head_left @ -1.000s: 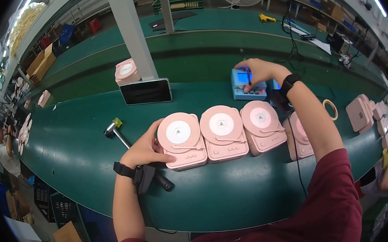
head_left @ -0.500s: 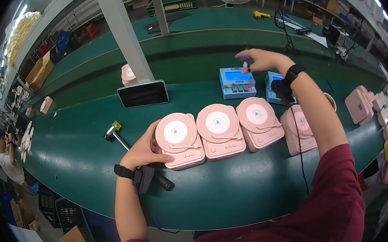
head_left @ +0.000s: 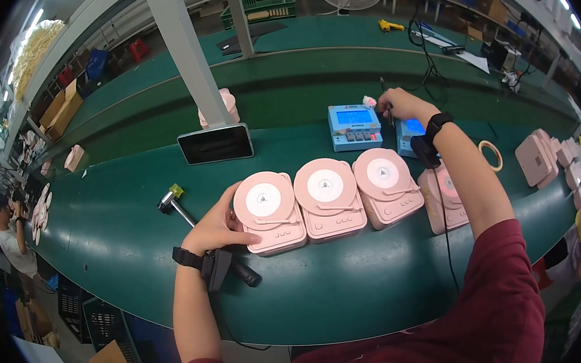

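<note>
My left hand (head_left: 215, 227) grips the left side of a pink toy record player (head_left: 276, 237), its thumb at the front corner. Two more, the second record player (head_left: 333, 226) and the third record player (head_left: 395, 208), stand beside it in a row. A fourth pink record player (head_left: 439, 218) is partly covered by my right arm. Farther back, my right hand (head_left: 405, 104) is closed on a thin, dark, pen-like stick (head_left: 384, 86), above the right blue box (head_left: 407, 132). The left blue box (head_left: 356, 140) has a lit screen; a small pink-and-white piece (head_left: 368, 101) shows at its top corner.
A mallet (head_left: 182, 210) lies left of the row, partly behind my left hand. A dark-screened phone (head_left: 215, 144) stands by the grey post (head_left: 190, 59). A tape ring (head_left: 490, 155) and more pink units (head_left: 537, 158) lie to the right. A black cable hangs by my right arm.
My right hand has moved right, from above the left blue box to the right one. The pen-like stick now shows in it. Behind the post, pink units have shifted right. My left hand stays put.
</note>
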A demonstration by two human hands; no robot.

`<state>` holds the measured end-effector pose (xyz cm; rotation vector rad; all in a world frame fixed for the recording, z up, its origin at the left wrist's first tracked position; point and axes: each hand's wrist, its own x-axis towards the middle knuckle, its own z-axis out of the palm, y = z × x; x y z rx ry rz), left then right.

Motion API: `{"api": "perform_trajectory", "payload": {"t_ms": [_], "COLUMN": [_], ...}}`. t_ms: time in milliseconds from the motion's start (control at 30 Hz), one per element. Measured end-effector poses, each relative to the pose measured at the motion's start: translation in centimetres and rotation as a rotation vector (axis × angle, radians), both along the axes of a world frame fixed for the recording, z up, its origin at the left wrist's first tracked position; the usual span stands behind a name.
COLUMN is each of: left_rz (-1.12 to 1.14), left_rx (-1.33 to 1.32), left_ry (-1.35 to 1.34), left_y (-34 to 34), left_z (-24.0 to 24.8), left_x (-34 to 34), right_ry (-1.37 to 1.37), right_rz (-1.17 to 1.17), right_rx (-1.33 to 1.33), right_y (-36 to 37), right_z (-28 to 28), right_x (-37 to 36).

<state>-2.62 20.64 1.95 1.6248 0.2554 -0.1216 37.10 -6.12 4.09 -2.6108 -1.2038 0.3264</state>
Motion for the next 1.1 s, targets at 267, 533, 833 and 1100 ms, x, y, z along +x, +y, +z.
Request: {"api": "perform_trajectory", "payload": {"t_ms": [267, 533, 833, 1100], "left_rz": [-0.026, -0.012, 0.005, -0.005], "left_rx": [0.028, -0.037, -0.042, -0.032], "left_ry": [0.018, -0.029, -0.015, -0.006], "left_y": [0.2, 0.9, 0.8, 0.9], "left_z": [0.3, -1.0, -0.9, -0.9], "left_x": [-0.1, -0.2, -0.2, -0.3], "right_ry": [0.01, 0.0, -0.017, 0.072], "right_rz": [0.022, 0.025, 0.054, 0.058], "right_rx": [0.116, 0.155, 0.248, 0.207], "right_y": [-0.1, 0.1, -0.4, 0.9], "right_z": [-0.7, -0.8, -1.4, 0.1], "right_x": [0.5, 0.1, 0.6, 0.2]}}
